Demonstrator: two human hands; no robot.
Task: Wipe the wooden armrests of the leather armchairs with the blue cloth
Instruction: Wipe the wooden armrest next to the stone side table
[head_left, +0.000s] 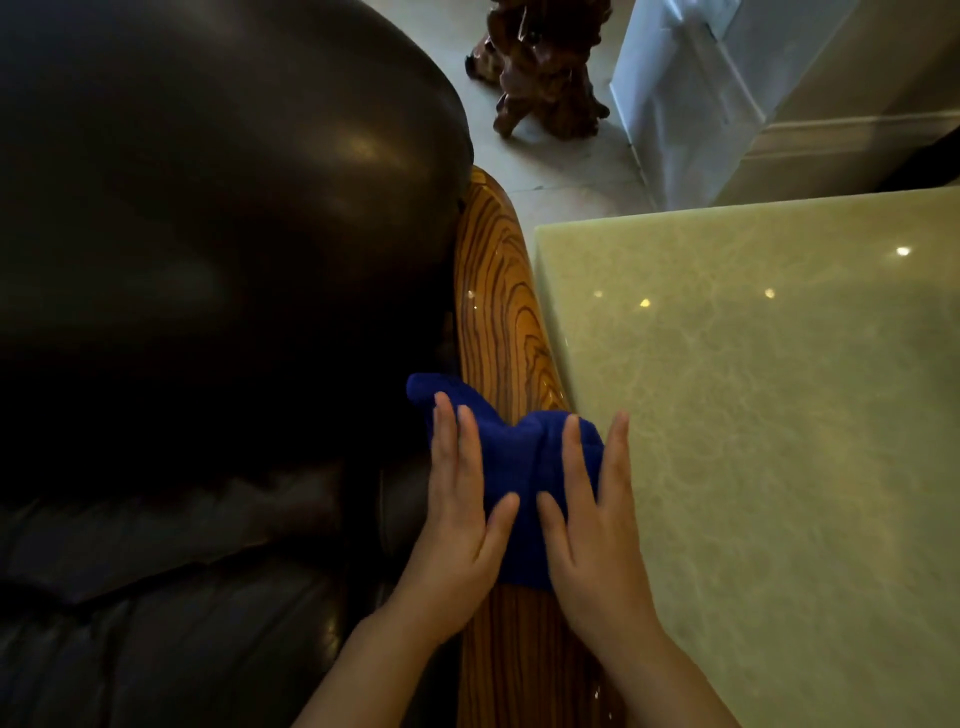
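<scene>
The blue cloth (511, 467) lies across the wooden armrest (498, 312) of the dark leather armchair (208, 234), at the part of the armrest closer to you. It is bunched in the middle, with one corner hanging over the inner side toward the seat and the other end reaching the outer edge of the wood.

Both your hands lie flat on the cloth. Your left hand (457, 525) rests on the left part of it, with the fingers straight and close together, pointing away from you, and the thumb spread out to the right on the cloth. Your right hand (592, 530) rests on the right part in the same way, like a mirror: the fingers are straight, a little apart from each other, and the thumb points to the left. The two thumbs come near each other in the middle of the cloth, but they do not touch. No finger is curled around the cloth; the hands only press on it from above. The outer fingers of your right hand reach over the edge of the cloth, near the table beside the chair.

Your forearms come from the lower edge of the view and go forward along the armrest, one at each side of it.

The armrest is glossy, with dark striped grain, and it curves away toward the chair back. Just beside it on the right stands a table with a shiny pale green stone top (769, 415). Farther away, on the light floor (561, 171), stands a dark carved wooden piece (545, 67).
</scene>
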